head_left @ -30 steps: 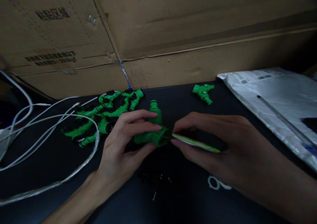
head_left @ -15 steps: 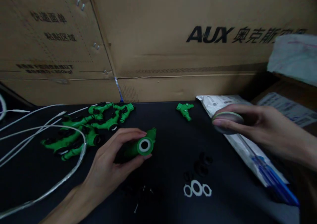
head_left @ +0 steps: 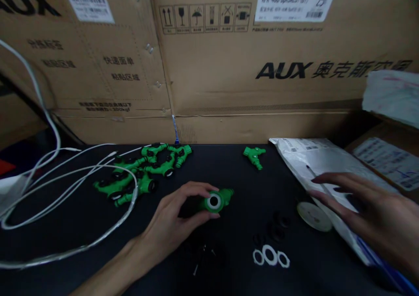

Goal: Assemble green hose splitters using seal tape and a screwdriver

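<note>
My left hand (head_left: 186,217) is closed round a green plastic hose splitter (head_left: 225,196), its round end with a white ring facing me. My right hand (head_left: 373,217) is open, thumb and fingers apart, above a blue-handled screwdriver (head_left: 386,267) lying on a white plastic mailer (head_left: 304,158). Just left of those fingers, a flat round disc (head_left: 314,216) lies at the mailer's edge. Between the hands are three white plastic rings (head_left: 270,255) in a row, with dark black rings (head_left: 276,231) behind them. A few small screws (head_left: 196,267) lie in front of my left hand.
Several green hose splitters (head_left: 137,178) are heaped at the left, and a single one (head_left: 254,156) lies farther back. White cables (head_left: 131,204) loop over the left side. A large cardboard box (head_left: 222,82) walls off the back; another labelled box (head_left: 389,160) stands at right.
My right hand has let go of the round disc, now down on the table by the mailer, and opened over the screwdriver. The view has shifted; my left hand still holds the splitter.
</note>
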{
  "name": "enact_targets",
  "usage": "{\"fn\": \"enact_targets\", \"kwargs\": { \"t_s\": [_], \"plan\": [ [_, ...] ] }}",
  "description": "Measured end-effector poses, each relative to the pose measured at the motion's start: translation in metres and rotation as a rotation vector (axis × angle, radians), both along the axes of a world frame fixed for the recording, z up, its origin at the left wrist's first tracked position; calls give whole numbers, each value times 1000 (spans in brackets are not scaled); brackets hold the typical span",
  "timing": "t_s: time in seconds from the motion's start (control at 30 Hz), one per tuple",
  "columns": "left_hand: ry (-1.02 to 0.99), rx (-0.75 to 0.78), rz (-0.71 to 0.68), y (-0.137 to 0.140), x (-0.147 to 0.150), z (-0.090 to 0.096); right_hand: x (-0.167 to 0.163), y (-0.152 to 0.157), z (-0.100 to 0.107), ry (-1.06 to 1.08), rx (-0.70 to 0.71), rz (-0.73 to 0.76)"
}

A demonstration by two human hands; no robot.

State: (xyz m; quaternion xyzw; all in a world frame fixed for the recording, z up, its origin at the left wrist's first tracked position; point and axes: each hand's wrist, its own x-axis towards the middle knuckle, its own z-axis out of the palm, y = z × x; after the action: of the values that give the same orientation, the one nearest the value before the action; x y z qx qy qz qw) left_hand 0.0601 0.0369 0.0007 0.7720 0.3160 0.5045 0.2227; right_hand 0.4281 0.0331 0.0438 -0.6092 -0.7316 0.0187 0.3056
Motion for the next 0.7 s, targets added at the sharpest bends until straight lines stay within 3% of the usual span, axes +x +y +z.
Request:
{"fn": "enact_targets", "kwargs": {
  "t_s": [0.07,0.13,0.2,0.3,0.5,0.7],
  "plan": [
    [-18,-3,-4,-1,2,0,-33,-6,17,8,21,41],
    [-14,-21,30,-3,3,0,-74,-12,29,118,-18,251],
    [3,-40,71,-4,3,2,-113,-16,33,186,-70,433],
    [70,-3,115,-5,-1,5,-153,-17,27,244,-184,536],
    [129,203,118,4,-10,2,-175,-3,10,295,-340,589],
    [194,277,180,13,-16,-12,-181,13,-9,270,-406,536]
  ]
}}
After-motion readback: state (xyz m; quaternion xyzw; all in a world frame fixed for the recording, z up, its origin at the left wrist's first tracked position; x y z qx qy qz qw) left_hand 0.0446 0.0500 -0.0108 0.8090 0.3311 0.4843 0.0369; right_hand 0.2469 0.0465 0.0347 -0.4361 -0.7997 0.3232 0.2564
